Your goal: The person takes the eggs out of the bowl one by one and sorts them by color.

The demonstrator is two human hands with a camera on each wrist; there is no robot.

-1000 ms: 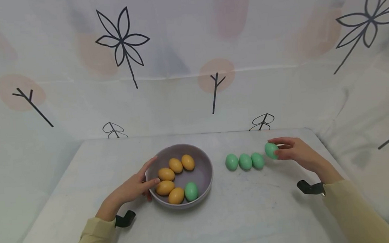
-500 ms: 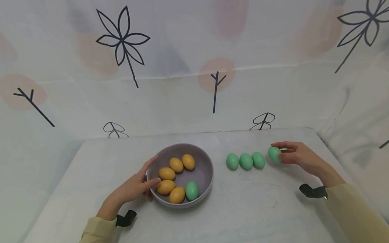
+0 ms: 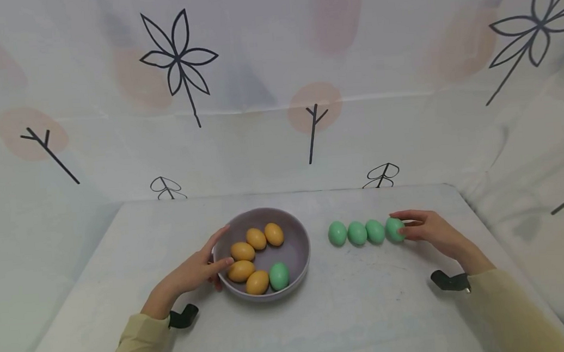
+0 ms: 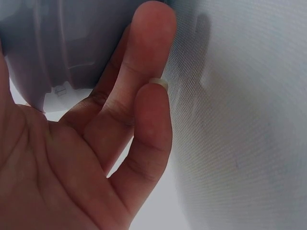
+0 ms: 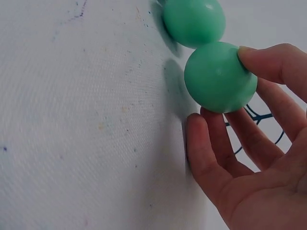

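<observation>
My right hand (image 3: 438,234) pinches a green egg (image 3: 392,229) between thumb and fingers at the right end of a row. Three more green eggs (image 3: 357,233) lie to its left. In the right wrist view the held egg (image 5: 218,79) appears to touch or nearly touch its neighbour (image 5: 194,21). My left hand (image 3: 190,269) holds the left side of a purple-grey bowl (image 3: 294,251), thumb over the rim. Its other fingers curl against the bowl's outside, as the left wrist view shows (image 4: 122,103). Inside the bowl are several orange-yellow eggs (image 3: 242,252) and one green egg (image 3: 279,276).
A white-covered table (image 3: 350,313) carries everything. Behind it hangs a pale curtain (image 3: 251,151) with printed flowers and twigs, which also runs along both sides. Black straps (image 3: 184,316) sit at both wrists, below beige sleeves.
My right hand drew the green egg slightly right and down, then moved it left against the end of the row. The left hand and the bowl have stayed in place.
</observation>
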